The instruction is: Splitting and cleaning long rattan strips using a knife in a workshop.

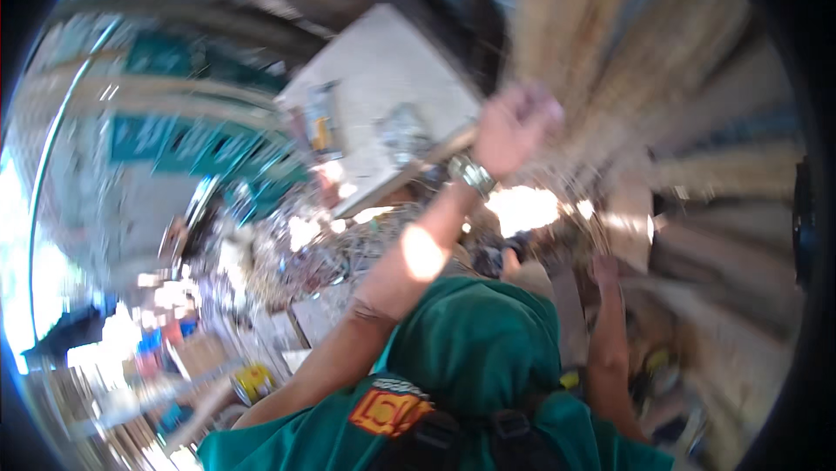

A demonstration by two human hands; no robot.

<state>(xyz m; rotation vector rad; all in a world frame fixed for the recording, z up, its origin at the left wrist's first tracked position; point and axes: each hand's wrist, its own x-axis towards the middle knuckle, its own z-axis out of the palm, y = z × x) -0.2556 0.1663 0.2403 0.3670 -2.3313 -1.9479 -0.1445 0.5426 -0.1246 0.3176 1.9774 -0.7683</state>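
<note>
While everything looks smeared and shaky, I can see a person in a green cloth shirt (pixel 475 340) with both arms out by the wood. The bare left hand (pixel 514 131), with a shiny silver watch (pixel 473 175) on its wrist, is up past the corner of the bench with a flat, pale top (pixel 392 53), in front of the tall brown wooden planks (pixel 610 36). Its fingers look a bit bent, but they are too fuzzy, so I cannot tell if that grip is wide or narrow, or if it has anything in it. The bare right hand (pixel 605 269) is lower down, just by the bottom end of a flat brown wooden board (pixel 629 201). I cannot tell if its grip is round the board or only near it.

On the bench lie a clear, crinkly plastic-looking bundle (pixel 403 133) and a small blue and yellow thing (pixel 322 127), well apart from the right hand. Messy pale scraps (pixel 305 262) lie below.

My guess is that the work with the wood is partway along: both hands are close to it, and no piece looks finished to me. How much is done and how much is left, I cannot tell through the blur
</note>
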